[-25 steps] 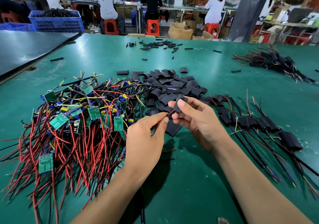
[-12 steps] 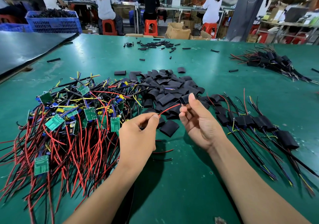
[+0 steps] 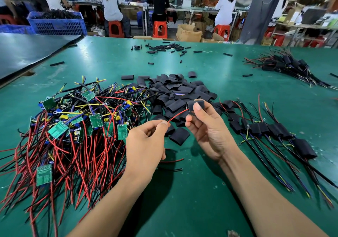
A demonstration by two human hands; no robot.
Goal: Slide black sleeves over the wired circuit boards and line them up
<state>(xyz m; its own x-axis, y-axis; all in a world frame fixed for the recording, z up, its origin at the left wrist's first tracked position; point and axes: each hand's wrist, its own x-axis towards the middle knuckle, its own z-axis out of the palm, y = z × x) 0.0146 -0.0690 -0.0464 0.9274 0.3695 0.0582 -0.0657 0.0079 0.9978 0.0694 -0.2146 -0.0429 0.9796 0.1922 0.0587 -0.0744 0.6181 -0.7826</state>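
My right hand (image 3: pixel 206 127) pinches a black sleeve (image 3: pixel 195 104) between thumb and fingers above the table. A red wire (image 3: pixel 178 115) runs out of the sleeve's left end to my left hand (image 3: pixel 146 141), which pinches it at the fingertips. More wire ends trail under my left hand. A heap of green circuit boards with red and black wires (image 3: pixel 73 132) lies on the left. Loose black sleeves (image 3: pixel 175 92) are piled in the middle. Sleeved boards (image 3: pixel 265 129) lie side by side in a row on the right.
The green table mat (image 3: pixel 192 200) stretches to a far edge with small black tube pieces (image 3: pixel 164 47) and another bundle of sleeved boards (image 3: pixel 285 65) at the far right. A dark board (image 3: pixel 27 52) lies at the left. Seated people work at benches behind.
My hands have moved apart: the right hand lifted the sleeve up and away, and more of the red wire now shows between sleeve and left hand.
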